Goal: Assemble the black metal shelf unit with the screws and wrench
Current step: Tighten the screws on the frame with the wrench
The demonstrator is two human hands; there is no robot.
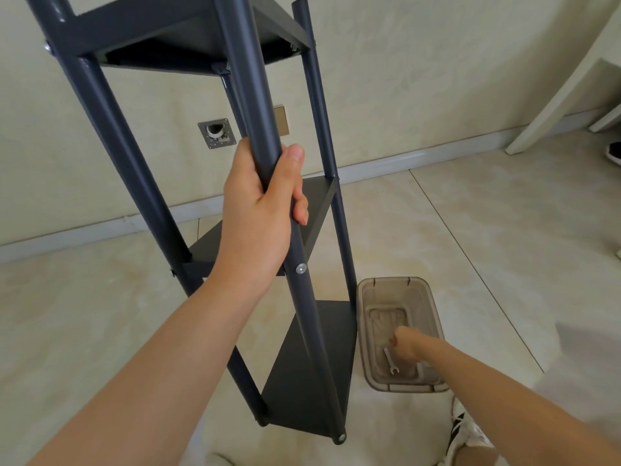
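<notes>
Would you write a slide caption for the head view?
Left hand grips a post of the shelf unit; right hand reaches into the bin beside the wrench.

I record the post as metal under a dark grey coat, smooth, with a soft sheen and streaked highlights. The shelf looks like the same coated metal but flatter, near matt. The screw is bare bright metal, shiny. The bin is translucent brownish plastic, smooth-walled. The wrench is bright, polished-looking metal. The floor is glossy tile with pale marbling. The wall has a similar mottled finish, duller; I cannot tell its material. The shoe looks like white cloth with black stripes.
</notes>
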